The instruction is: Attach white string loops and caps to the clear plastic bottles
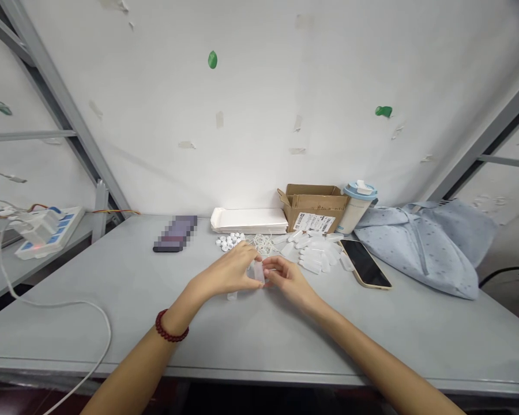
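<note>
Both hands meet over the middle of the grey table (pixel 112 300). My left hand (pixel 229 271), with a dark red bead bracelet (pixel 169 328) on its wrist, pinches a small clear plastic bottle (pixel 258 272). My right hand (pixel 288 278) holds the same bottle from the other side, fingers curled. A small clear piece (pixel 232 296) lies on the table just below my left hand. Behind the hands lie several white caps (pixel 229 240), a tangle of white strings (pixel 266 243) and a pile of clear bottles (pixel 315 251).
A stack of white paper trays (pixel 248 220), an open cardboard box (pixel 313 207) and a lidded cup (pixel 358 206) stand at the wall. Two phones (pixel 175 233) (pixel 365 263) lie flat. A blue cloth bag (pixel 419 245) sits right; a power strip (pixel 47 230) and white cable (pixel 69 305) left.
</note>
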Motion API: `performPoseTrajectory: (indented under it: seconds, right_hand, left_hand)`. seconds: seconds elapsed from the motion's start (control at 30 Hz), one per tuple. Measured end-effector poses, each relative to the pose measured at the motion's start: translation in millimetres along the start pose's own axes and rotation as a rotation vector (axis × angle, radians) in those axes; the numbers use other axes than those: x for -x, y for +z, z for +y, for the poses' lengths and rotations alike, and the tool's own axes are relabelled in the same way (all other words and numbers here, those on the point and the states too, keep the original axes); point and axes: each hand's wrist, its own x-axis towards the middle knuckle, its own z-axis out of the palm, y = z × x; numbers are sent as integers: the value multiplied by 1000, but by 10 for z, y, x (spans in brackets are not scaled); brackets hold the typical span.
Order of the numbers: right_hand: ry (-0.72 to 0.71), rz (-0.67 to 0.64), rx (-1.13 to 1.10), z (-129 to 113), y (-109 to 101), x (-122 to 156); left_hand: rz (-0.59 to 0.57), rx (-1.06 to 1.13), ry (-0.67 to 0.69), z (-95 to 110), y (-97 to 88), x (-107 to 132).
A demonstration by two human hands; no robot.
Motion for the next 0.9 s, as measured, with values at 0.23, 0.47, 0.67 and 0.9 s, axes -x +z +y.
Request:
performPoseTrajectory:
  seconds: [0.23, 0.47, 0.67, 0.9]
  right_hand:
    - [-294, -101, 564, 128, 87, 47]
    - [-317, -167, 665, 108, 112, 52]
    - [-265, -187, 706, 86, 140, 49]
    - [-272, -195, 717, 130, 162, 37]
  left_hand:
    - [-191, -63, -177, -115, -40, 74]
    - [-277, -150, -148, -55, -20, 66]
    - [-275, -115, -141, -89, -51, 89]
    - [-315, -109, -263, -155, -126, 130]
